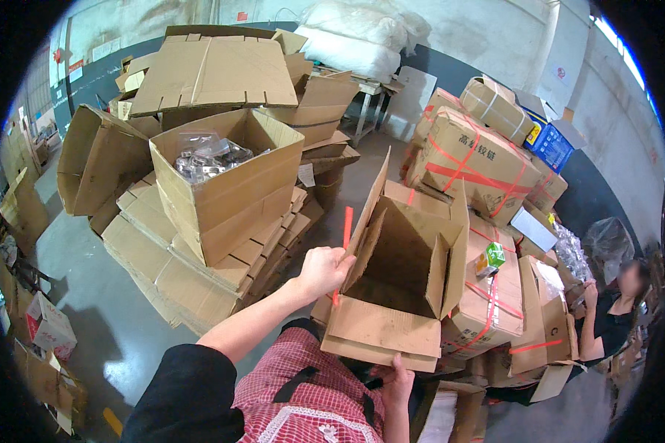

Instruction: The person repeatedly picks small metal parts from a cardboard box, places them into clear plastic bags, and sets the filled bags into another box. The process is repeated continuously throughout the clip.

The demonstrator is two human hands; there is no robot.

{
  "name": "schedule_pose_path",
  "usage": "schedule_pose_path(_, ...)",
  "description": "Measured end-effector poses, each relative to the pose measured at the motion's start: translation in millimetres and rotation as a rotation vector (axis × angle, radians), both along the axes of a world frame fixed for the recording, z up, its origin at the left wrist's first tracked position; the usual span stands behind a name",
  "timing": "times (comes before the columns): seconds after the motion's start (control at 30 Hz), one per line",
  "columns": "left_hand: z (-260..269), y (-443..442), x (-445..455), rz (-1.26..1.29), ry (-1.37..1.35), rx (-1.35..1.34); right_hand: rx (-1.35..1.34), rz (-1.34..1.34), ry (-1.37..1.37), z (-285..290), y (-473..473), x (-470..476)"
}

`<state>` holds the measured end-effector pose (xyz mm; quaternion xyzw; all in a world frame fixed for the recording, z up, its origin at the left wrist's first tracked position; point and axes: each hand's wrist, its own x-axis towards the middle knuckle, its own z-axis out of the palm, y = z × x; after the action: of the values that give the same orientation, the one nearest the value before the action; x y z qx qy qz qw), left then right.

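An open, bare-looking cardboard box (402, 266) stands before me, its flaps spread outward. My left hand (326, 272) is closed on the edge of its left flap. A red plastic strap (347, 227) shows above and below that hand; whether I also hold it is unclear. My right hand (397, 382) pinches the outer edge of the front flap (385, 335) from below, the fingers partly hidden. The inside of the box lies in shadow.
Left, a tall carton (238, 205) of bagged metal parts rests on stacked flattened cardboard (160, 266). Strapped cartons (476, 160) are piled on the right, with a small green box (490, 259) on one. A co-worker (615, 326) handles clear plastic bags (571, 252) at far right.
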<state>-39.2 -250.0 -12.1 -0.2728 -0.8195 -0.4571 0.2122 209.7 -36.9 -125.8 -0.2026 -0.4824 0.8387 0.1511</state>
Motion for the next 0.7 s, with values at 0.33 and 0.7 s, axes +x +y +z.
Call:
schedule_pose_path(0.33, 14, -13, 53, 0.021, -0.339, 0.041, 0.090, -0.398, 0.040, 0, 43, 11)
schedule_pose_path(0.7, 124, -28, -152, 0.182, -0.425, -0.333, 0.064, -0.456, -0.079, 34, 37, -16)
